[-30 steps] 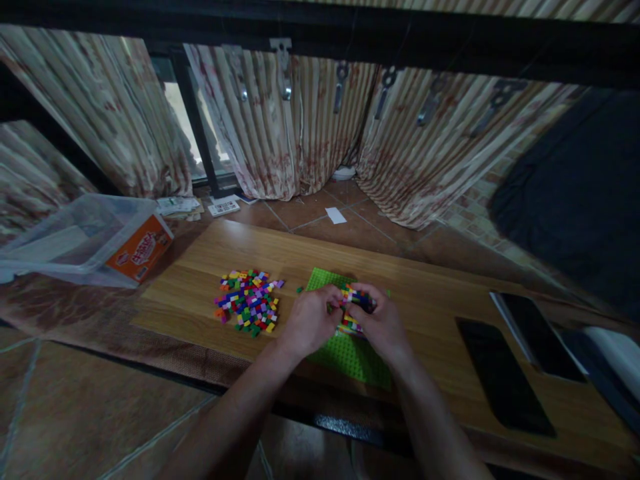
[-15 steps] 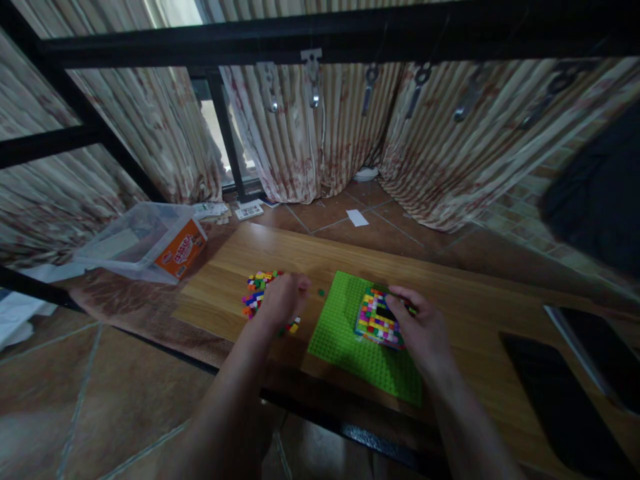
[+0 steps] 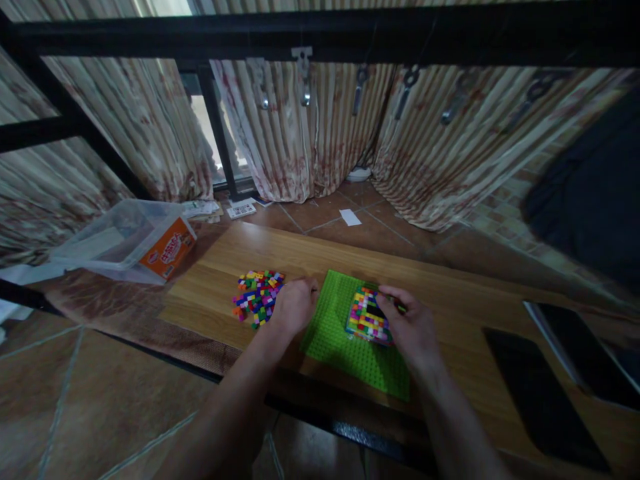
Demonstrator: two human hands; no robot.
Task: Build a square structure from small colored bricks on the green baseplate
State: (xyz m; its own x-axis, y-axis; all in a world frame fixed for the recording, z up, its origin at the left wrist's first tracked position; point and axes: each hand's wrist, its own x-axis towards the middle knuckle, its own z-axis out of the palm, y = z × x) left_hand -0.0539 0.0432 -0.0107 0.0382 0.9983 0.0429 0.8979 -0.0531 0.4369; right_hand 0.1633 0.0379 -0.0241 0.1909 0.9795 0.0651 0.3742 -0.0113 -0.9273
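Observation:
A green studded baseplate (image 3: pixel 327 320) lies on the wooden table, bearing a low, multicoloured building-brick structure (image 3: pixel 364 313) with a dark opening in it. My right hand (image 3: pixel 411 327) is closed at the structure's right edge, thumb and fingers gripping it there. At the left edge of the baseplate, my left hand (image 3: pixel 294 305) is closed with its fingertips pinched together. Whatever lies between those fingertips is hidden. Just left of this hand spreads a pile of small loose building bricks (image 3: pixel 257 293) in many colours.
A clear plastic bin (image 3: pixel 115 243) with an orange label stands beyond the table's left end. Dark flat objects (image 3: pixel 543 393) lie at the right of the wooden table (image 3: pixel 450 293). A black metal bar (image 3: pixel 330 40) with hanging clips crosses above, before the curtains.
My left hand has moved right from the brick pile to the baseplate's edge, over where a small green brick lay. The pile shows more fully. My right hand stays at the structure.

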